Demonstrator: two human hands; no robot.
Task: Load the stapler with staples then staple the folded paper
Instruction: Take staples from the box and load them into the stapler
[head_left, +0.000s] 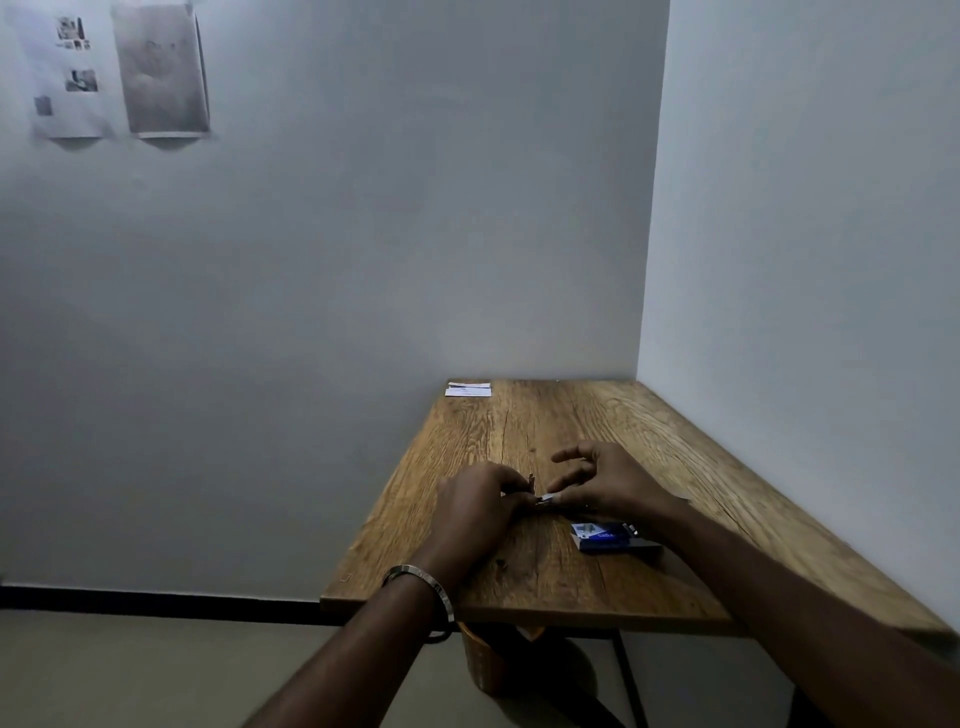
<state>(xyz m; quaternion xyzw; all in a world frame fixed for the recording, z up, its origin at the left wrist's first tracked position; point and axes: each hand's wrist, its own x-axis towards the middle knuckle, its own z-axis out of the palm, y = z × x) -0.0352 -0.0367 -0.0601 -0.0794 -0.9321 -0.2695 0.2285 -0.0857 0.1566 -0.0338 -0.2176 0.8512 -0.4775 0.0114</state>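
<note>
Loading looks under way and not finished. The left hand (475, 501) curls its fingers round a small metal object at their tips, most likely the stapler (540, 498), though little of it shows. Just right of that, the right hand (605, 480) pinches at the same object with thumb and a lower finger while its upper fingers spread loosely above. Below the right fingers lies the blue staple box (605, 536), partly hidden by the wrist. The folded paper (468, 389) rests well beyond both sets of fingers at the table's (519, 582) far corner, apparently unstapled. Whether any staples are seated cannot be told.
</note>
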